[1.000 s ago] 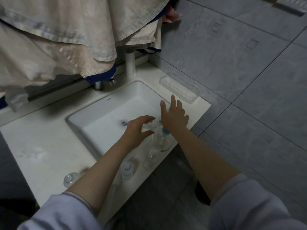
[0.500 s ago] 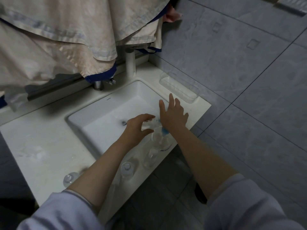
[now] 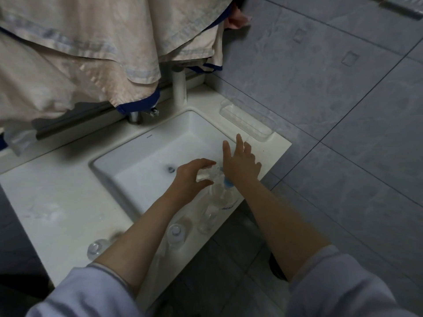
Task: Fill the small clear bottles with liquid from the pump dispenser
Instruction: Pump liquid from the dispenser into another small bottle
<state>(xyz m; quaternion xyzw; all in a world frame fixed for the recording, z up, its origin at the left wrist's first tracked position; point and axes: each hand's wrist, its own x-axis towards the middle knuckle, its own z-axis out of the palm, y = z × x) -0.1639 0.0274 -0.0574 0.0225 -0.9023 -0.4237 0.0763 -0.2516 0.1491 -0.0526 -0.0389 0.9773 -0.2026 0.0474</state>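
Little has moved since the earlier frames: right hand (image 3: 240, 163) has edged slightly up and away over the pump head, left hand stays put. Pump dispenser (image 3: 220, 193) stands on the front edge of the worktop (image 3: 59, 202), just right of the sink (image 3: 148, 161), blue collar showing under the right palm. Right hand lies flat on the pump top, fingers straight and spread, pressing, not gripping. Left hand (image 3: 192, 177) has fingers curled round a small clear bottle (image 3: 207, 173) held at the nozzle, touching the dispenser. Liquid level too blurred to tell. Three more clear bottles (image 3: 175, 233) stand along the front edge nearer the person, one partly behind the left forearm. Towels (image 3: 91, 53) hang over the tap; a clear tray (image 3: 247, 120) sits by the wall.

Judgement: filling step in progress. Keep the bottle mouth right under the nozzle, press straight down with the palm so the dispenser does not tip off the edge, release slowly, stop before overflow.
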